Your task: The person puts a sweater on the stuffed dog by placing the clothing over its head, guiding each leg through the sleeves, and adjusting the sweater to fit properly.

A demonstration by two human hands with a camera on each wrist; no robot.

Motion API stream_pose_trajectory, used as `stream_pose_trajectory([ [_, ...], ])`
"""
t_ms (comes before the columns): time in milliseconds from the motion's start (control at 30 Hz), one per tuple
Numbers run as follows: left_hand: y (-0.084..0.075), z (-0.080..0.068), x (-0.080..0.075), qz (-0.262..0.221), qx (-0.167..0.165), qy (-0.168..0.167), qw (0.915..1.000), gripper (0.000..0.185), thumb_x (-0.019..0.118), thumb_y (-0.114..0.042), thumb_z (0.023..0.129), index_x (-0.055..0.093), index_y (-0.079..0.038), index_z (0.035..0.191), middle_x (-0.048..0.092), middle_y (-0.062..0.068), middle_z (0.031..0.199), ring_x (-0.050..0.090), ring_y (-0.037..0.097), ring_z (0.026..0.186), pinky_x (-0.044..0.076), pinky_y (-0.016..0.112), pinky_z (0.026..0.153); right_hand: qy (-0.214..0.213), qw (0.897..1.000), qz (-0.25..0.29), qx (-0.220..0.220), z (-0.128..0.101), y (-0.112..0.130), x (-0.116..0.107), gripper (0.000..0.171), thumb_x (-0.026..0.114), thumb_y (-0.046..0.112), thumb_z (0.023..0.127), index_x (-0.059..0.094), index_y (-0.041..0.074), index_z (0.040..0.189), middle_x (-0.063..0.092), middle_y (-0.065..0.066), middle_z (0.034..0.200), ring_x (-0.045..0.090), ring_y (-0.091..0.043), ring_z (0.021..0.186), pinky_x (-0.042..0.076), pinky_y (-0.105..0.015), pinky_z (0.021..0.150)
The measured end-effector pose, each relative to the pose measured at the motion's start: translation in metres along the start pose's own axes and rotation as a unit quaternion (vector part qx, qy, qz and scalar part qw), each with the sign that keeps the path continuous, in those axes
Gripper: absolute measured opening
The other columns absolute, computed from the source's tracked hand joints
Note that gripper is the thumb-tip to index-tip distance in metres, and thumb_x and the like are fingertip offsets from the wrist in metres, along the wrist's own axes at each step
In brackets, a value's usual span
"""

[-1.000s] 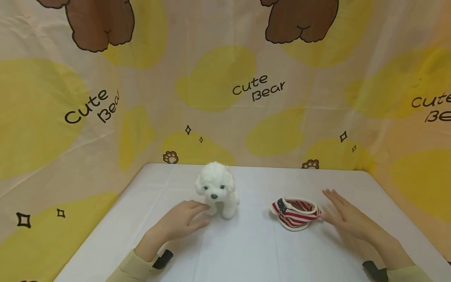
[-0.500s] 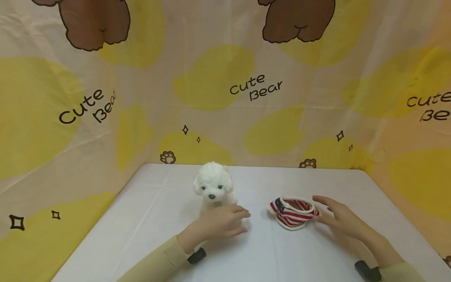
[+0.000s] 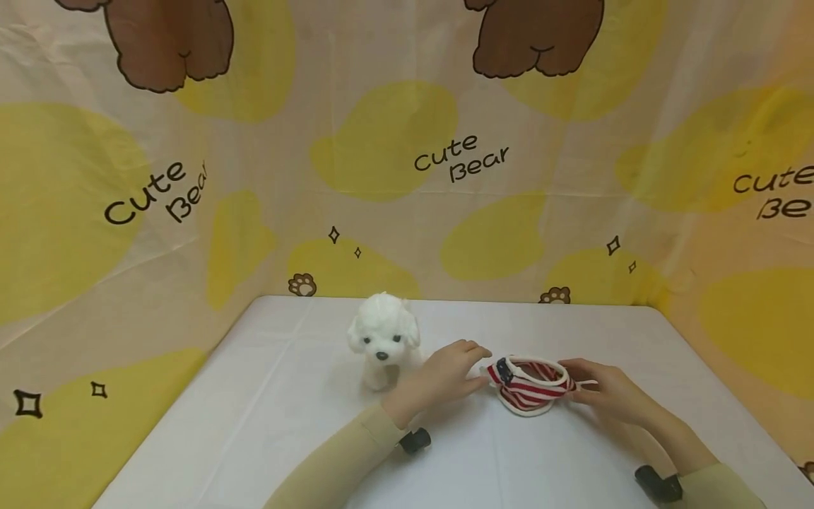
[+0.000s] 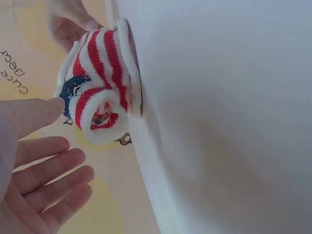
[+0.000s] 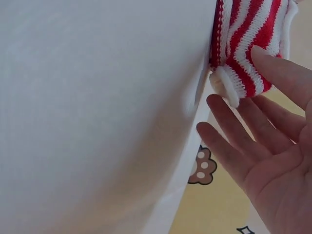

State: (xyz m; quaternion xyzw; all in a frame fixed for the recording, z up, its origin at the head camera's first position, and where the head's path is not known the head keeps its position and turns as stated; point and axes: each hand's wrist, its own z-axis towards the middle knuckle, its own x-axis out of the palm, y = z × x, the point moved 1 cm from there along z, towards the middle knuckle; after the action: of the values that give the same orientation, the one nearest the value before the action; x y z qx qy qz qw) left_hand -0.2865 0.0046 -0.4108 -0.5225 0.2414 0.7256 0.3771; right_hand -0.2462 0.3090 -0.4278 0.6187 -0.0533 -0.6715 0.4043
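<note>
A small red-and-white striped knitted pet sweater (image 3: 533,385) with a navy patch stands on the white table (image 3: 470,452), its round opening facing up. My right hand (image 3: 613,396) pinches its right side: in the right wrist view the thumb (image 5: 278,70) lies on the stripes, with fingers behind the cloth. From the left comes my left hand (image 3: 448,371), fingers spread and holding nothing. Its thumb (image 4: 41,111) overlaps the navy patch in the left wrist view, beside a rolled white sleeve hole (image 4: 103,119). The white plush dog (image 3: 384,332) sits behind my left forearm, partly hidden.
A cloth backdrop (image 3: 381,141) printed with bears and yellow patches surrounds the table at the back and sides. The table's far edge (image 3: 470,302) meets it. Dark wrist straps (image 3: 416,441) show at both sleeves.
My left hand has swept right, past the plush dog, to the sweater's left side. My right hand has moved in from beside the sweater and closed thumb and fingers about its right side.
</note>
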Motion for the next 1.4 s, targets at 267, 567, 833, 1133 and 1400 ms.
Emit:
stream_pose_trajectory([
  [267,-0.005,0.018,0.013,-0.097,-0.073,0.013,0.9925,0.021,0.07,-0.026,0.084,0.069,-0.013,0.101,0.069,-0.004,0.09,0.06,0.006,0.08,0.046,0.017,0.074,-0.023,0.999,-0.01,-0.033,0.005,-0.001,0.001,0.033,0.073,0.007,0.08,0.063,0.001,0.111,0.069,-0.01,0.099,0.062,0.0,0.088,0.056,-0.032,0.071],
  [567,-0.008,0.016,0.024,-0.193,-0.123,0.001,0.9734,0.006,0.07,-0.013,0.083,0.068,-0.018,0.084,0.064,-0.011,0.077,0.052,-0.001,0.07,0.042,0.013,0.065,-0.034,0.999,-0.013,-0.011,0.007,-0.002,0.004,0.019,0.072,0.005,0.08,0.068,0.009,0.098,0.069,0.001,0.091,0.059,0.003,0.083,0.056,-0.029,0.07],
  [833,-0.001,0.007,0.019,-0.277,-0.154,-0.026,0.9482,0.009,0.067,-0.008,0.083,0.069,-0.015,0.087,0.066,-0.009,0.079,0.056,-0.001,0.073,0.044,0.014,0.066,-0.028,1.0,-0.001,-0.01,0.008,0.007,0.0,0.01,0.072,0.014,0.083,0.068,0.016,0.091,0.07,0.004,0.086,0.061,0.003,0.08,0.053,-0.021,0.07],
  [1133,-0.002,-0.005,-0.01,-0.271,-0.115,-0.1,0.9503,0.006,0.067,-0.009,0.082,0.069,-0.01,0.087,0.065,0.001,0.083,0.062,0.009,0.077,0.049,0.015,0.067,-0.023,0.999,0.021,0.032,0.007,0.029,-0.01,0.011,0.071,0.02,0.084,0.068,0.017,0.094,0.07,0.005,0.088,0.064,0.001,0.081,0.053,-0.018,0.072],
  [1400,-0.002,-0.019,-0.054,-0.265,-0.063,-0.197,0.9418,0.007,0.066,-0.004,0.084,0.067,-0.008,0.089,0.065,0.002,0.084,0.06,0.008,0.075,0.053,0.021,0.066,-0.083,0.996,0.022,-0.011,0.018,0.073,-0.025,0.012,0.071,0.016,0.084,0.067,0.015,0.095,0.07,0.004,0.089,0.065,-0.001,0.08,0.052,-0.016,0.071],
])
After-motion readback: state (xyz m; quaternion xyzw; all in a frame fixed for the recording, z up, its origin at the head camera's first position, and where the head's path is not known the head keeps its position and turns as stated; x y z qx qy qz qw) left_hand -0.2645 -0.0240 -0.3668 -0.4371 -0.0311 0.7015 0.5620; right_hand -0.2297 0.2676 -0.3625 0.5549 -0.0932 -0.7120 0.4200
